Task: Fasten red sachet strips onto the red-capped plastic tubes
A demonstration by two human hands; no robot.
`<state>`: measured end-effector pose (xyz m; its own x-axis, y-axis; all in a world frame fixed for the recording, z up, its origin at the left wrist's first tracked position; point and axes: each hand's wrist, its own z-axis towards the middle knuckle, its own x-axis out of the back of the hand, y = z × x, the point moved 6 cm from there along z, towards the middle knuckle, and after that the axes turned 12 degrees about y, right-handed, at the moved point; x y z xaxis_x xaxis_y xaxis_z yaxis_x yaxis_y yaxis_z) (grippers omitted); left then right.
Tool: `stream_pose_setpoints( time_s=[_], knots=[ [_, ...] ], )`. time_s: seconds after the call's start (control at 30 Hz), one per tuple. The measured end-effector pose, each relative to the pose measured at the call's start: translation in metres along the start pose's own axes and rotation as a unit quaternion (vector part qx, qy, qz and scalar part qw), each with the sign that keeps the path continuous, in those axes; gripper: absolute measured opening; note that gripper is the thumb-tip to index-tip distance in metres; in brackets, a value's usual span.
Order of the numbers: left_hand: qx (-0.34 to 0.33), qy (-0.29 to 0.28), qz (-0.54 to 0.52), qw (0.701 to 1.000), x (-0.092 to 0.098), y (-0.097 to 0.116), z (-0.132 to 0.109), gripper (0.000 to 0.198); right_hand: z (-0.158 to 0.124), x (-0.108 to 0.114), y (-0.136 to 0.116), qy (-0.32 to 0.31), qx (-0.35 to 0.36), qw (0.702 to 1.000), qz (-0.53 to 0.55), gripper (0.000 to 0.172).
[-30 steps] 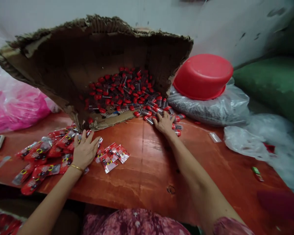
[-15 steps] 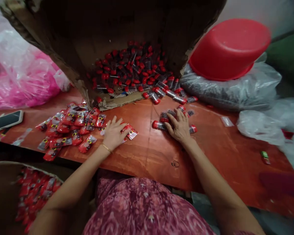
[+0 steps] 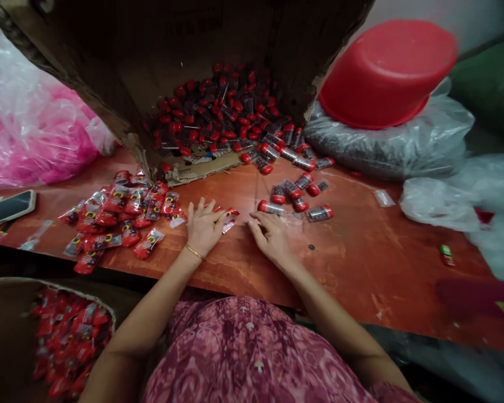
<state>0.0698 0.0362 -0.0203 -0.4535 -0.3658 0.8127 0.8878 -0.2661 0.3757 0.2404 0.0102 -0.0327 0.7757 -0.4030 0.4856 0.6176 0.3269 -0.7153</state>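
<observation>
My left hand (image 3: pixel 205 228) lies palm down with its fingers stretched over small red printed packets (image 3: pixel 230 220), which show past the thumb. My right hand (image 3: pixel 271 236) is just to the right of them, fingers loosely bent and thumb a little apart; I see nothing in it. Behind it lie several clear tubes with red caps and dark contents (image 3: pixel 294 190). One tube (image 3: pixel 270 207) is right beside its fingers. Left of my left hand is a heap of red packets (image 3: pixel 117 212) with dark contents.
A tipped cardboard box (image 3: pixel 130 151) holds a pile of red-capped tubes (image 3: pixel 218 115). At right, a red tub (image 3: pixel 390 73) rests upside down on a plastic bag (image 3: pixel 386 148). A phone (image 3: pixel 8 209) lies at left. Below stands a carton of red packets (image 3: pixel 71 341).
My right hand has left the loose tubes and moved left, near the packets. The tubes stay on the table, now uncovered. My left hand has shifted slightly right. The view has tilted a little.
</observation>
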Motion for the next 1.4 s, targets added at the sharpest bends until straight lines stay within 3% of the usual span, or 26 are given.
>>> stream_pose_setpoints(
  time_s=[0.1, 0.17, 0.3, 0.4, 0.47, 0.53, 0.63, 0.73, 0.93, 1.13, 1.27, 1.4],
  knots=[
    [-0.01, 0.034, -0.033, 0.999, 0.01, 0.014, 0.001, 0.028, 0.0, -0.018, 0.004, 0.005, -0.142, 0.983, 0.115, 0.029],
    [-0.011, 0.047, -0.05, 0.998, 0.015, 0.021, 0.002, 0.028, 0.001, -0.027, 0.004, 0.009, -0.202, 0.959, 0.196, 0.03],
    [0.034, 0.055, -0.097, 0.993, 0.019, 0.024, 0.001, 0.034, 0.003, -0.026, 0.001, 0.049, -0.223, 0.939, 0.256, 0.029],
    [0.174, -0.004, -0.205, 0.963, 0.01, 0.016, -0.007, 0.046, 0.0, -0.017, -0.001, 0.07, -0.21, 0.948, 0.23, 0.029],
    [0.291, -0.102, -0.32, 0.896, -0.006, 0.016, -0.019, 0.049, -0.004, -0.013, -0.002, 0.077, -0.188, 0.96, 0.193, 0.032],
    [0.392, -0.171, -0.428, 0.796, -0.02, 0.024, -0.031, 0.049, -0.008, -0.011, -0.003, 0.083, -0.163, 0.97, 0.161, 0.036],
    [0.487, -0.17, -0.532, 0.671, -0.027, 0.035, -0.039, 0.043, -0.013, -0.012, -0.003, 0.086, -0.136, 0.978, 0.132, 0.036],
    [0.517, -0.151, -0.575, 0.616, -0.029, 0.039, -0.038, 0.04, -0.013, -0.013, -0.002, 0.087, -0.114, 0.983, 0.118, 0.033],
    [0.522, -0.141, -0.554, 0.633, -0.034, 0.033, -0.034, 0.039, -0.008, -0.011, -0.003, 0.078, -0.093, 0.986, 0.117, 0.03],
    [0.533, -0.141, -0.58, 0.599, -0.041, 0.038, -0.037, 0.035, -0.008, -0.012, -0.005, 0.096, -0.097, 0.985, 0.102, 0.03],
    [0.533, -0.096, -0.581, 0.607, -0.04, 0.032, -0.031, 0.033, -0.006, -0.009, -0.006, 0.038, -0.068, 0.993, 0.087, 0.034],
    [0.55, -0.071, -0.57, 0.606, -0.039, 0.026, -0.028, 0.038, 0.014, 0.012, 0.009, -0.011, 0.005, 0.995, -0.098, 0.034]
  ],
)
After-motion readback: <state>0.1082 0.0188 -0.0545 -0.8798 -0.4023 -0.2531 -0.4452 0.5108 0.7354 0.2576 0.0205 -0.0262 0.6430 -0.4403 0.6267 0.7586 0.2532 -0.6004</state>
